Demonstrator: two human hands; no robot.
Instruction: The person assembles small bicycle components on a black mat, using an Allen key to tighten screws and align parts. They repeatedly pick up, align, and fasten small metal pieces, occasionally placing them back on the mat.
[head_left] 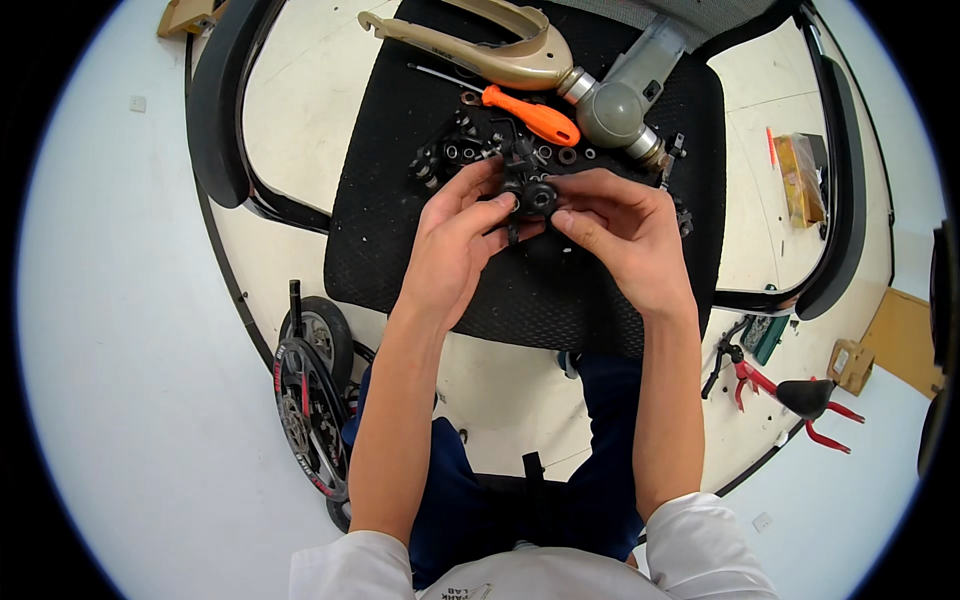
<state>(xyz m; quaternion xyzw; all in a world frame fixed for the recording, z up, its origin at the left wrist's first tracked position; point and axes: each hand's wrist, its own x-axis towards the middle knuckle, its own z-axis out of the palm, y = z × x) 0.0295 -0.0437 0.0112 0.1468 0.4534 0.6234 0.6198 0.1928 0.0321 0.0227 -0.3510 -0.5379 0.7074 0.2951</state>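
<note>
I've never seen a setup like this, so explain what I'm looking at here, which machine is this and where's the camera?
There's no machine at work here, just a person using two bare hands. The camera sits on their head and looks down; its wide lens bends straight edges. The left hand holds a small black part, and the fingertips of the right hand are at its right side. What it's for, I can't tell. On the black chair seat lie an orange-handled screwdriver, a gold fork-shaped piece and small metal rings. A wheel is on the floor at lower left.
</note>
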